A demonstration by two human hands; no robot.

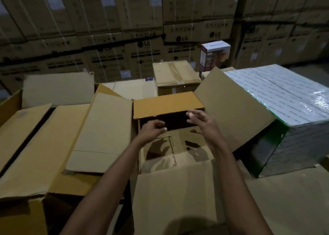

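Note:
An open brown cardboard box [170, 184] stands in front of me, its four flaps spread. The far flap [167, 104] tilts inward over the dark opening, the right flap [231, 108] leans out against a neighbouring block, and the near flap lies towards me. My left hand [152, 130] hovers over the left part of the opening with fingers loosely curled, holding nothing. My right hand [201, 121] hovers over the right part, fingers spread and slightly bent, just short of the far flap's edge. Both hands cast shadows on the inner cardboard sheet [178, 152].
Another open carton [44, 145] with raised flaps stands at my left. A film-wrapped block [284, 110] sits at the right. A taped carton [175, 76] and a small white box [214, 56] stand behind. Stacked LG cartons [124, 29] form a wall at the back.

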